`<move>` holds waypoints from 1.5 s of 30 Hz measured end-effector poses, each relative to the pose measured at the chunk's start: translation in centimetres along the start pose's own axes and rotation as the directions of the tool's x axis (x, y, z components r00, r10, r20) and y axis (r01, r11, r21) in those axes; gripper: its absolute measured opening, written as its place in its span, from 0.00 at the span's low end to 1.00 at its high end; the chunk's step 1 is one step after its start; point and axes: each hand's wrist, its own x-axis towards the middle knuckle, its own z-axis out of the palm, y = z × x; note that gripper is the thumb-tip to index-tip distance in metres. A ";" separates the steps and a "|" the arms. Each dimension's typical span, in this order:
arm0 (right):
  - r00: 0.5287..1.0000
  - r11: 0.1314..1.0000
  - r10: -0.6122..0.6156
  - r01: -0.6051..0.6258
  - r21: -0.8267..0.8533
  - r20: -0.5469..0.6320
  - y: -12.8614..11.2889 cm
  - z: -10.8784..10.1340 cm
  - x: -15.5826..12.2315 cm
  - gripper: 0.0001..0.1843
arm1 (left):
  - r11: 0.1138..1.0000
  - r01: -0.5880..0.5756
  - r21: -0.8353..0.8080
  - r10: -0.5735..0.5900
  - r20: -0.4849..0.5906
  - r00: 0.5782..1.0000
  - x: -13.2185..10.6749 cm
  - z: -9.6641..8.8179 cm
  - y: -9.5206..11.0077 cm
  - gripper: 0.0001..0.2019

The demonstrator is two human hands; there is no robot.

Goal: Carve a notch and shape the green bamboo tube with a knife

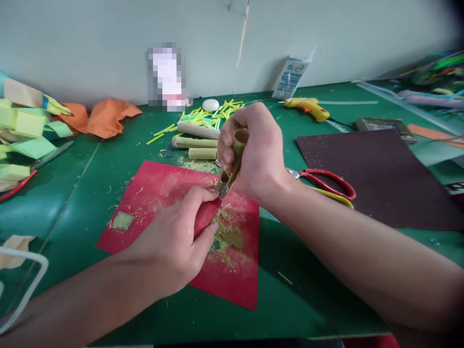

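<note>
My right hand [266,154] is wrapped round a piece of bamboo tube [239,140], which is tilted with its open round end up. Its lower part is cut open along one side. My left hand [174,241] grips a carving tool with a red handle [206,215], and the tool's short metal tip [224,191] meets the cut lower end of the tube. Part of the handle is hidden by the fingers. Beneath both hands lies a red sheet [239,285] scattered with bamboo shavings [230,232] and a small greenish square [123,221].
Behind the sheet lie several bamboo pieces [197,142] and yellow-green strips [195,118]. Red-handled pliers [329,181] and a dark sheet [377,179] are on the right, a yellow glue gun [308,108] farther back. Folded paper [29,123] and orange cloth-like material [112,118] sit left.
</note>
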 end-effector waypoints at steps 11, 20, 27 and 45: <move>0.998 0.997 0.007 -0.001 0.079 -0.070 -0.4 -0.9 0.8 0.19 | 0.990 0.012 -0.139 -0.019 -0.049 0.999 0.9 0.0 -0.6 0.16; 0.989 0.985 -0.013 0.038 0.168 -0.145 -0.1 -1.3 1.6 0.18 | 0.953 0.041 -0.301 -0.055 -0.036 0.998 1.4 -0.3 -0.9 0.17; 0.984 0.980 0.006 0.030 0.194 -0.179 -0.6 -1.2 1.5 0.19 | 0.912 0.078 -0.404 -0.087 -0.004 0.996 1.8 -0.3 -0.8 0.17; 0.944 0.975 -0.074 0.136 0.177 -0.321 0.0 -1.9 2.9 0.23 | 0.875 0.028 -0.484 -0.076 -0.080 0.994 1.7 0.6 -0.8 0.17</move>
